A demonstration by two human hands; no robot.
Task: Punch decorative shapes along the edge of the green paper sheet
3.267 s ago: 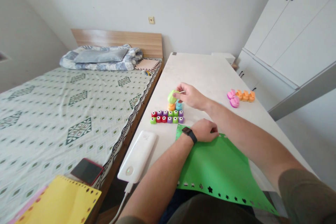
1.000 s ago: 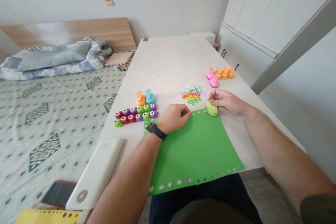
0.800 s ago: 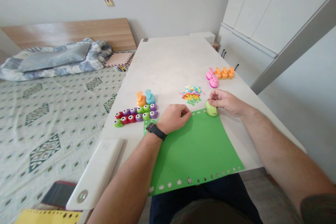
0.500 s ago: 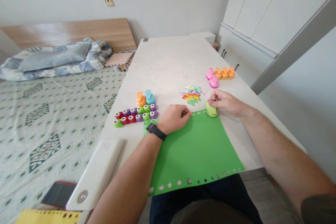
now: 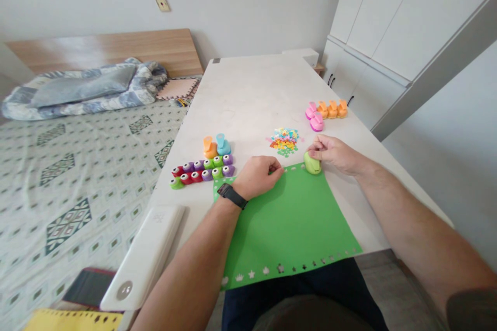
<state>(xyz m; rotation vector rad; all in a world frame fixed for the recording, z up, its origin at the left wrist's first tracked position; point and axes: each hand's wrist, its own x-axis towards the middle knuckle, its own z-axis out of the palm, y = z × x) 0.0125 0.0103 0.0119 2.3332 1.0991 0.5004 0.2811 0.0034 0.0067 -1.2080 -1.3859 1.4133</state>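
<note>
A green sheet (image 5: 295, 217) lies on the white table, with punched shapes along its near and far edges. My right hand (image 5: 336, 153) grips a light green craft punch (image 5: 312, 164) set over the sheet's far right corner. At the sheet's far edge my left hand (image 5: 261, 175) is closed, thumb and fingertips pinched on the edge of the green sheet. Just beyond the sheet lies a pile of small colourful cut-out shapes (image 5: 284, 139), with green ones nearest.
Rows of small punches (image 5: 202, 169) stand left of the sheet, with an orange punch (image 5: 209, 147) and a blue punch (image 5: 223, 145) behind. Pink punches (image 5: 316, 122) and orange punches (image 5: 332, 109) sit far right. A long white device (image 5: 145, 253) lies at the table's left edge, near a yellow punched sheet (image 5: 73, 320).
Both hands, the punch and the sheet hold nearly the same places. The whole view has shifted very slightly.
</note>
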